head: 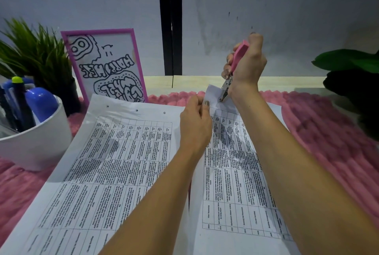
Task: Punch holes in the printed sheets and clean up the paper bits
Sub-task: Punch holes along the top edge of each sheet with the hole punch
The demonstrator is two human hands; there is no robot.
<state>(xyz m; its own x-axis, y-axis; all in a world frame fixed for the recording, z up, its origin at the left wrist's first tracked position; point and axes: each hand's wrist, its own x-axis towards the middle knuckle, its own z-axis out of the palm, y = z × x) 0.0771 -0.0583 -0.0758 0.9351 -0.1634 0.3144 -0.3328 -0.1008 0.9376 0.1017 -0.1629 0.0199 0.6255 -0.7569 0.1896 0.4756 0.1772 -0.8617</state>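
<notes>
On the desk, over a pink knitted mat point(328, 131), two printed sheets lie side by side.

Finding 1: the left sheet point(114, 152) lies flat on the mat and shows three punched holes in a row along its far margin. Judged complete, or close to it.

Finding 2: the right sheet point(235, 162) is in work. Its far left corner is raised off the mat. The left hand point(194, 125) pinches that edge between thumb and curled fingers and holds it up.

Finding 3: the right hand point(246, 66) is clenched round the pink handles of the hole punch point(238, 57). The tool is held above the far end of the right sheet, metal head pointing down, with its tip at the raised corner. Whether the head has closed through the paper cannot be told from this view.

Finding 4: no finished hole is visible on the right sheet. Part of its far margin is hidden behind the hands, so this is not certain.

Finding 5: no loose paper bits can be made out on the sheets or the mat; they may be too small to show.

Assessment: roughly half of the punching is done. The right sheet's row of holes is at its start, and the clean-up appears not yet begun.

Surroundings: a white cup point(37, 140) of pens, a plant point(37, 53) and a framed drawing point(106, 66) stand beyond the left sheet.
</notes>
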